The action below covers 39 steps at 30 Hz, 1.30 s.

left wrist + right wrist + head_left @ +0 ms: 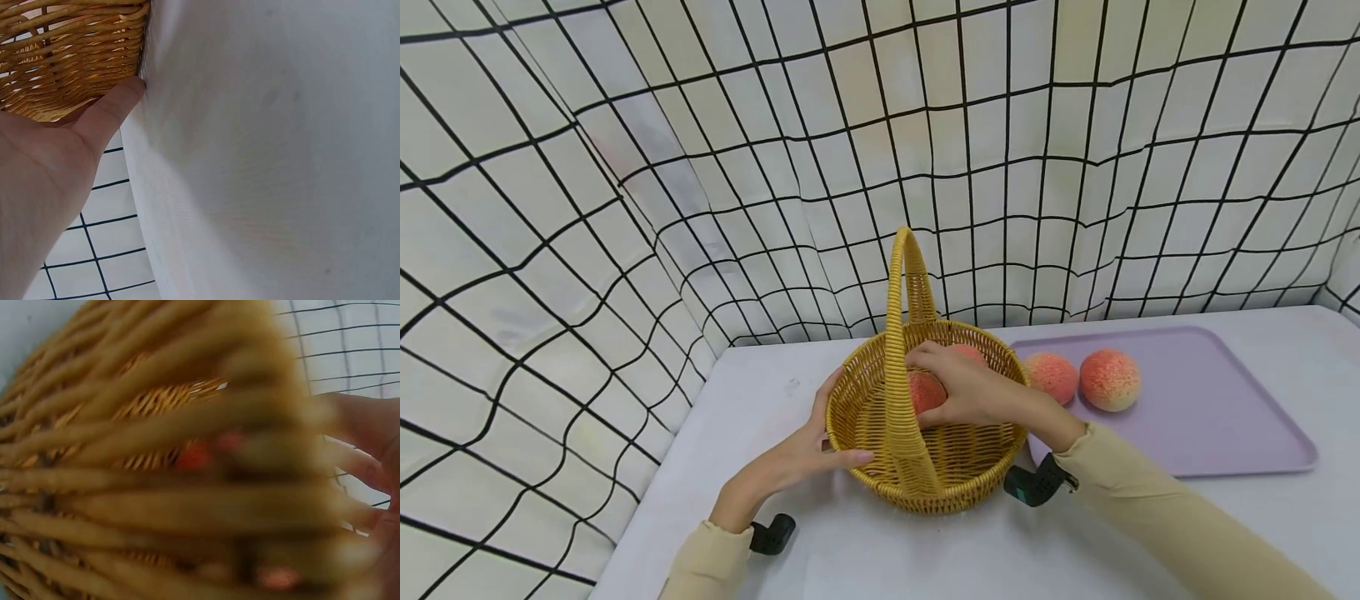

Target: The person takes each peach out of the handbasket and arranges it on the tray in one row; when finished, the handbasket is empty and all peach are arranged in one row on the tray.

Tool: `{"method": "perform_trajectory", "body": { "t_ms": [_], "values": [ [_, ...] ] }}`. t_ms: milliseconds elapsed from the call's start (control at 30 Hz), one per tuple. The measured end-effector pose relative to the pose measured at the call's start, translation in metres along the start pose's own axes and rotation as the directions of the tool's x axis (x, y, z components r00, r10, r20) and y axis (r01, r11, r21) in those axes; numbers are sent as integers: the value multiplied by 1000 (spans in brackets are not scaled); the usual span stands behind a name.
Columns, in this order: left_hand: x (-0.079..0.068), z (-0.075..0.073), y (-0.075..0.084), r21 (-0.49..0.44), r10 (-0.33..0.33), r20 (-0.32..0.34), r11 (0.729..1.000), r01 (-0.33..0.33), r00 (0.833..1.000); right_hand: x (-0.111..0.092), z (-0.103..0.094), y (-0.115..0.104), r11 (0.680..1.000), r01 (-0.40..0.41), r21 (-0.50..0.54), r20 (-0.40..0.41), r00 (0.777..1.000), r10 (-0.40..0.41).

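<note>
A yellow wicker basket (925,500) with a tall arched handle stands upright on the table. My left hand (805,450) rests against its left outer side, thumb and fingers spread along the wall. In the left wrist view, a straight digit (115,106) touches the weave low near the tabletop. Inside the basket, my right hand (970,387) grips a red-pink peach (927,390) from above. Behind that hand another peach (967,353) shows partly. The right wrist view is mostly filled by blurred basket weave (156,512), with bits of red through the gaps.
Right of the basket lies a lilac tray (1210,408) with two peaches at its left end, one pink (1051,378), one red and cream (1109,380). The tray's left edge is partly behind the basket and right forearm. Black netting (1000,167) over white walls encloses the white table.
</note>
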<state>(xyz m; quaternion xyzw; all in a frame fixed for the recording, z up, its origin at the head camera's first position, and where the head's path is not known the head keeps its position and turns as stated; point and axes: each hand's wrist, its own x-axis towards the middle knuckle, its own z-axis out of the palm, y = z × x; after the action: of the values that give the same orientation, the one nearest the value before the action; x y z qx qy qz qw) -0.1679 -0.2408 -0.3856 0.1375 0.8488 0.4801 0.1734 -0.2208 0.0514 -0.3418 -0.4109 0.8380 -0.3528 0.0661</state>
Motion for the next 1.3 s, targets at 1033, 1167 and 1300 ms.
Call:
{"method": "perform_trajectory", "body": {
  "t_ms": [1033, 1167, 1300],
  "values": [
    [1, 0, -2, 5, -1, -5, 1000, 1, 1000, 4, 1, -6, 992, -121, -27, 320, 939, 123],
    [2, 0, -2, 2, 5, -1, 1000, -5, 1000, 4, 7, -5, 993, -108, -40, 293, 949, 115],
    [2, 0, -1, -6, 15, 2, 1000, -15, 1000, 1, 9, -5, 995, -96, -22, 285, 953, 99]
  ]
}}
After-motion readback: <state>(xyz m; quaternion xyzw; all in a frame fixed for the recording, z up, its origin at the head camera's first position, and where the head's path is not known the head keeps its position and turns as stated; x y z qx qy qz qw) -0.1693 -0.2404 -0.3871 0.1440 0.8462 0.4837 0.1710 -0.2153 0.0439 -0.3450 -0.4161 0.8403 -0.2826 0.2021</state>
